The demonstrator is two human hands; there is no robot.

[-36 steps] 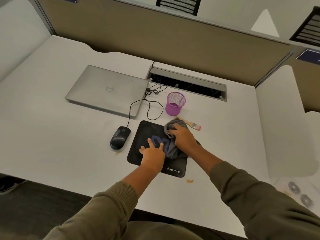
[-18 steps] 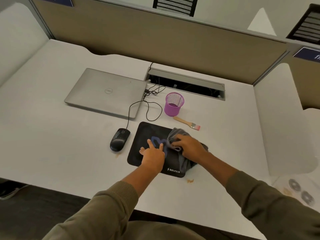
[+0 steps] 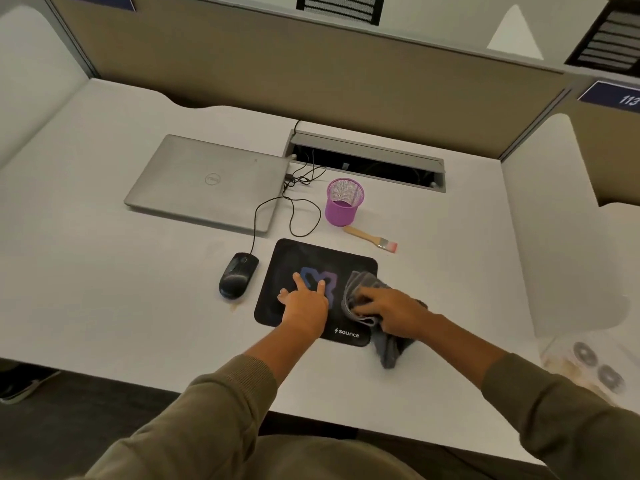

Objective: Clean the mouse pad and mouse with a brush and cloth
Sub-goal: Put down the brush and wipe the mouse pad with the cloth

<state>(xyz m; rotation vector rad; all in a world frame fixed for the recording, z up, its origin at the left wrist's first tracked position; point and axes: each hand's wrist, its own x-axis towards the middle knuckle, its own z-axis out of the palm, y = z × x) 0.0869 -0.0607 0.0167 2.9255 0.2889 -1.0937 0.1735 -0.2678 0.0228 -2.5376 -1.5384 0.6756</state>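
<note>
Head view: the black mouse pad [image 3: 311,258] lies flat on the desk [image 3: 104,289], close to its near edge and about midway along it. The left hand [image 3: 304,306] rests on the pad's middle with straight, spread fingers and holds nothing; it seems to pin the pad in place. The right hand [image 3: 391,311] curls its fingers over a bunched grey cloth [image 3: 391,348] at the pad's right side. Part of the cloth lies on the pad's right edge and part trails off its near right corner onto the desk.

The unwiped pad surface lies to the left of the cloth, so the next stroke probably runs leftward or toward the far edge, and the right hand is the one placed for it.

The mouse [image 3: 238,275] sits just beside the pad's left edge, not touching it, with its long axis running from near to far and its cable leading toward the closed laptop [image 3: 207,181]. The left hand is the nearer one to it. The brush [image 3: 370,238] lies beyond the pad's far right corner, handle toward the purple mesh cup [image 3: 343,202] and bristles pointing right, nearer the right hand.
</note>
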